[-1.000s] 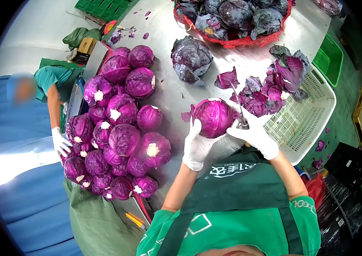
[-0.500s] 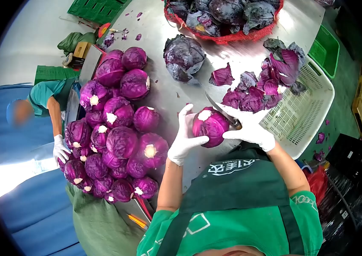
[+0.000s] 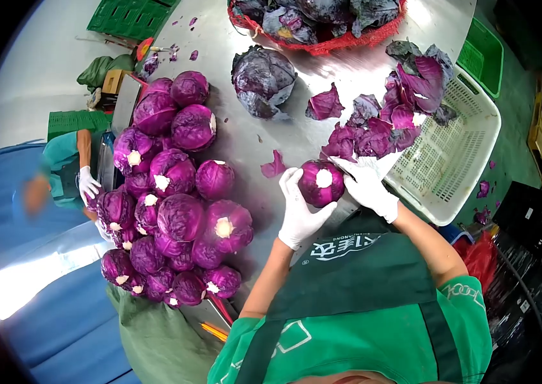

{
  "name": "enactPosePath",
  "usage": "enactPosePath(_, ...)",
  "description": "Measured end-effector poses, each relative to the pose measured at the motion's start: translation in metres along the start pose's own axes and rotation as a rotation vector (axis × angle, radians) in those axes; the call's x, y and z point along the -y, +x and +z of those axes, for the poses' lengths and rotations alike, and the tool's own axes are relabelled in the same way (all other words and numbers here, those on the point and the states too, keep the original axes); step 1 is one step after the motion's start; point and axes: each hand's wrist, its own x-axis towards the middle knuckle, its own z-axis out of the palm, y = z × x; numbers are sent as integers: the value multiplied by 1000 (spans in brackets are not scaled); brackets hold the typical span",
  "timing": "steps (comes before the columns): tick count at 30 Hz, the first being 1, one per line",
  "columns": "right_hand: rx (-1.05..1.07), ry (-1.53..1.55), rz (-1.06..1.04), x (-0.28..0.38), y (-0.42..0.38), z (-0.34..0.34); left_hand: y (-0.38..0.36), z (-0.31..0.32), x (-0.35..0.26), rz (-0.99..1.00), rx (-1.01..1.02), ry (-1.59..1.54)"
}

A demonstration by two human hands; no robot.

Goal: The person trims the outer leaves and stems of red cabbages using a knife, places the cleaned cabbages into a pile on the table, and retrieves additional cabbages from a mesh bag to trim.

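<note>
A peeled red cabbage, its pale cut stem facing up, is held in front of my apron. My left hand, in a white glove, curls round its left and lower side. On the other side my gloved right hand is closed close against the cabbage; the knife seen in it half a second ago is hidden now. A loose purple leaf lies on the metal table just beyond my left fingers. Farther off sits a whole cabbage with dark outer leaves.
Peeled cabbages are heaped at left, where a co-worker's gloved hand touches the pile. A red net bag holds unpeeled ones. Trimmed leaves lie beside a white crate; a green crate stands beyond.
The cabbage has turned in my hands, its stem now nearer the middle. A loose leaf has appeared on the table. The knife blade has gone from view. The co-worker's hand has moved up.
</note>
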Motion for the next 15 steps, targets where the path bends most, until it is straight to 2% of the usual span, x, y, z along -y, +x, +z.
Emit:
enactPosePath(2,72,-42,-121,-1,2,-7,6,-7,-8,-85,90,5)
enactPosePath(3,24,-57,-252,-2,8,-6,10,-12,-20,-117,134,125)
enactPosePath(4,22,-53,-250,0,6,-7,10,-12,-21,-117,138,127)
enactPosePath(6,54,-237,1,10,2,-14,9,-5,-24,-121,149,323)
enactPosePath(7,-72,-340,-74,9,-3,-13,7,0,-19,-116,93,199)
enactPosePath(10,-111,-371,-153,15,-16,-16,3,19,-15,-160,57,1)
enactPosePath(11,191,-233,193,32,-23,-27,2,23,-18,-146,40,35)
enactPosePath(12,113,-282,56,28,-32,-21,2,23,-19,-147,47,30)
enactPosePath(15,101,-328,-14,29,-46,-15,4,20,-22,-187,54,-21)
